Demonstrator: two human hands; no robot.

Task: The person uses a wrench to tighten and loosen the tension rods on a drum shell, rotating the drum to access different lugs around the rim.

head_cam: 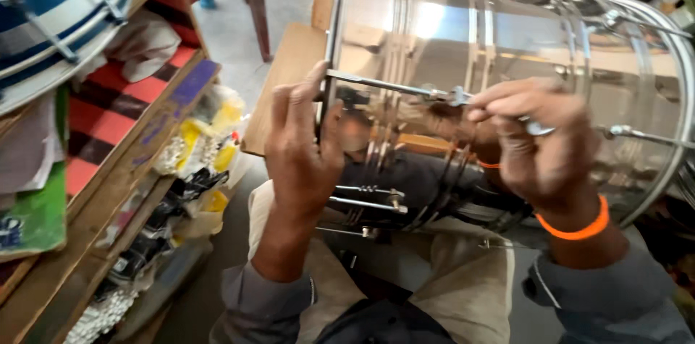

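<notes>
A shiny chrome drum shell (449,33) lies on its side across my lap, with metal tension rods (384,85) running along it. My left hand (300,149) grips the left rim of the drum, thumb hooked over the hoop. My right hand (539,138), with an orange band at the wrist, pinches a small metal key or nut (537,127) at the middle of one tension rod. More rods and lugs (365,203) show on the underside of the shell.
A wooden shelf unit (116,192) stands at the left, holding a blue and white drum (51,4), red and black checked cloth (119,105) and plastic bags of small parts (195,141). A wooden board (286,76) and a chair leg (257,4) lie beyond.
</notes>
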